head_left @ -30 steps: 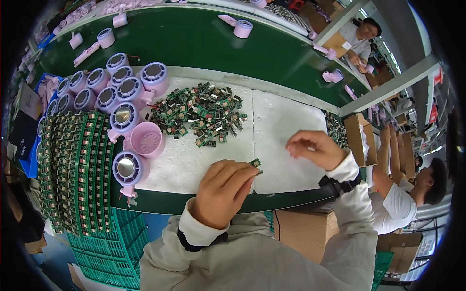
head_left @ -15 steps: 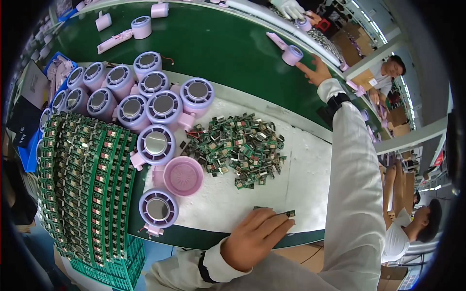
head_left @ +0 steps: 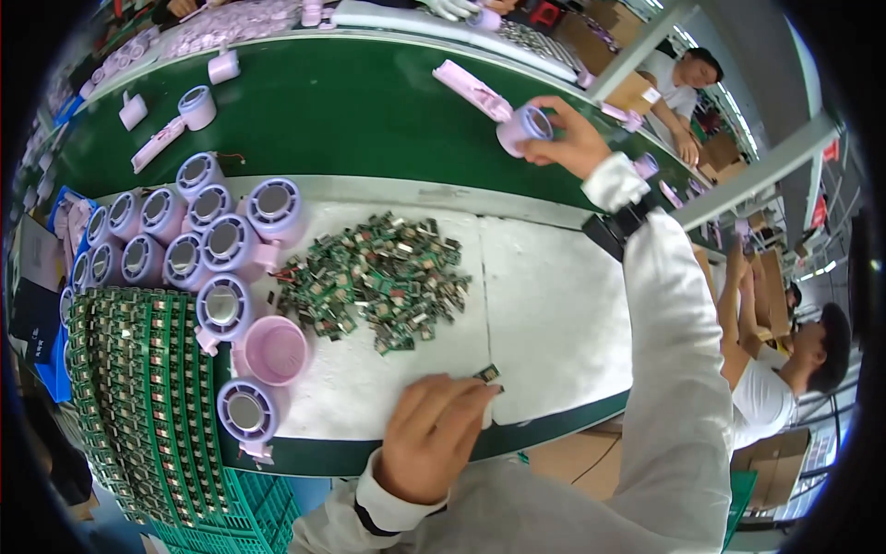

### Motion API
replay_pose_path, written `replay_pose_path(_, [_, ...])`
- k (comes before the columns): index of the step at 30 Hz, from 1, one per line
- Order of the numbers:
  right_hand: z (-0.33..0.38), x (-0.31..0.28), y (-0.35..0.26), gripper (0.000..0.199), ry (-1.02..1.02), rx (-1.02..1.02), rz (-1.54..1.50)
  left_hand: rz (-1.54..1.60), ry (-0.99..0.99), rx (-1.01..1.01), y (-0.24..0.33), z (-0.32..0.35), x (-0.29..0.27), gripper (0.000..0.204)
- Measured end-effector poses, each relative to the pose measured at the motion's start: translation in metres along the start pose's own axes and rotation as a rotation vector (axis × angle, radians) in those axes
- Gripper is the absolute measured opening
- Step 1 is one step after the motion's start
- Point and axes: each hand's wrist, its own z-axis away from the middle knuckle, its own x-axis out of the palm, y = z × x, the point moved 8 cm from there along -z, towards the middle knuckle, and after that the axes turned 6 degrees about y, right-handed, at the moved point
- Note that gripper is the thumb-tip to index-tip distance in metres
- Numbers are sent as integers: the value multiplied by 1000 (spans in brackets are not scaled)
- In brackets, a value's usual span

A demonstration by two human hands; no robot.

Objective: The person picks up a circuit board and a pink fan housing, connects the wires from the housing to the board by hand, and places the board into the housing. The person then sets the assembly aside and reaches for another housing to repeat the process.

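Observation:
My right hand (head_left: pixel 580 138) reaches out over the green surface, thumb and fingers closed around the round head of a lilac handheld fan (head_left: pixel 513 135). The fan's open pink handle (head_left: pixel 471 89) points away to the far left. Low over the white foam sheet (head_left: pixel 554 323), my left hand (head_left: pixel 432 432) is closed, with a small green circuit board (head_left: pixel 488 373) at its fingertips. A heap of similar loose circuit boards (head_left: pixel 378 282) lies just beyond that hand. Its palm side is hidden.
Several lilac fan heads (head_left: pixel 226 242) and an upturned pink cup-shaped part (head_left: pixel 277 351) stand left of the heap. Panels of circuit boards (head_left: pixel 148 397) rest on a green crate (head_left: pixel 263 499). More fan parts lie on the green belt (head_left: pixel 332 111). Co-workers sit at far right.
My right hand has gone from touching the fan to gripping its head, which is now tilted. My left hand stays low with the board. The whole view has shifted.

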Motion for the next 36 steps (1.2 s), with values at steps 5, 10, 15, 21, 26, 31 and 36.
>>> replay_pose_path(5, [172,-44,-13,72,-197,26,14,-13,79,-46,-2,0,-4,31])
replay_pose_path(10, [265,-48,-5,66,-303,53,130,-38,147,-147,-10,-1,-6,26])
replay_pose_path(15, [280,-29,-10,64,-284,-149,276,32,260,-315,-28,3,-10,22])
replay_pose_path(21, [296,-16,-67,56,28,-426,572,-19,297,-128,-9,5,-8,23])
replay_pose_path(26, [307,30,-31,43,-193,-152,433,162,-42,-96,31,13,46,24])
replay_pose_path(31, [307,31,-29,32,-58,-305,408,193,-210,-116,36,13,72,23])
replay_pose_path(36, [308,28,-22,28,-67,-376,290,266,-263,-137,28,17,79,26])
